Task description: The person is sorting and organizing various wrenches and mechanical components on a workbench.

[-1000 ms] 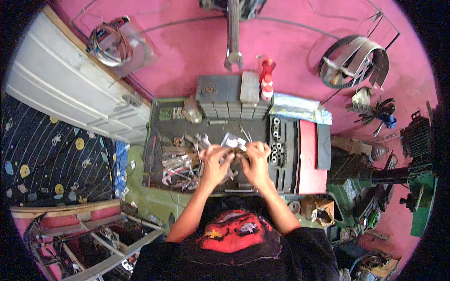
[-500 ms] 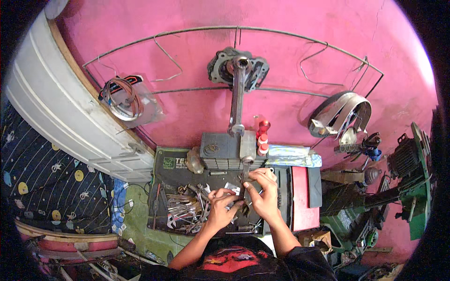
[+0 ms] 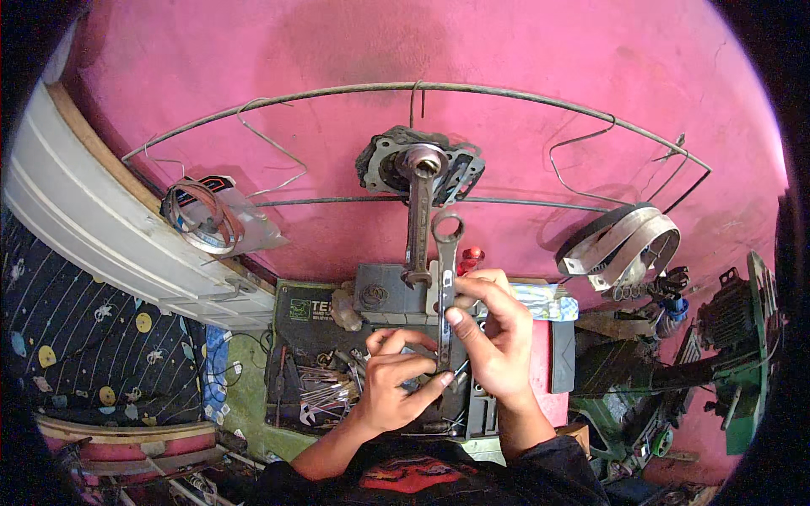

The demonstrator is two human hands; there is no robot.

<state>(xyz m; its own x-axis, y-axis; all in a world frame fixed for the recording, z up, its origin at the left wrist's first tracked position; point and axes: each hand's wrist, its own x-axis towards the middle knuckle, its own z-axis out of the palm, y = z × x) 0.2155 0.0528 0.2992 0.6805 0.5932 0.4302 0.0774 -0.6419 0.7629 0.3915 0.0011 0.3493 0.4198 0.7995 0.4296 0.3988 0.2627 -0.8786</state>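
Note:
Upright before me stands a combination wrench (image 3: 447, 287), its ring end at the top. My right hand (image 3: 502, 337) is closed on the middle of its shaft, thumb against the front. The fingers of my left hand (image 3: 395, 384) pinch its lower end, which they partly hide. A thin metal piece (image 3: 461, 369) shows beneath my right hand; what it is I cannot make out. Just beyond, another combination wrench (image 3: 419, 219) hangs at the wall in front of grey metal gaskets (image 3: 462, 173).
Below my hands a dark mat (image 3: 295, 337) carries several loose wrenches (image 3: 325, 392) and a grey drawer box (image 3: 384, 282). A metal rack (image 3: 321, 89) spans the pink wall, with belts (image 3: 629, 240) hung at right. Green machinery (image 3: 755, 337) stands at far right, a white door (image 3: 126, 228) at left.
Both hands have risen with the wrench, whose ring end now stands higher, beside the hanging wrench. My view has tilted up, so the rack and wall sit lower.

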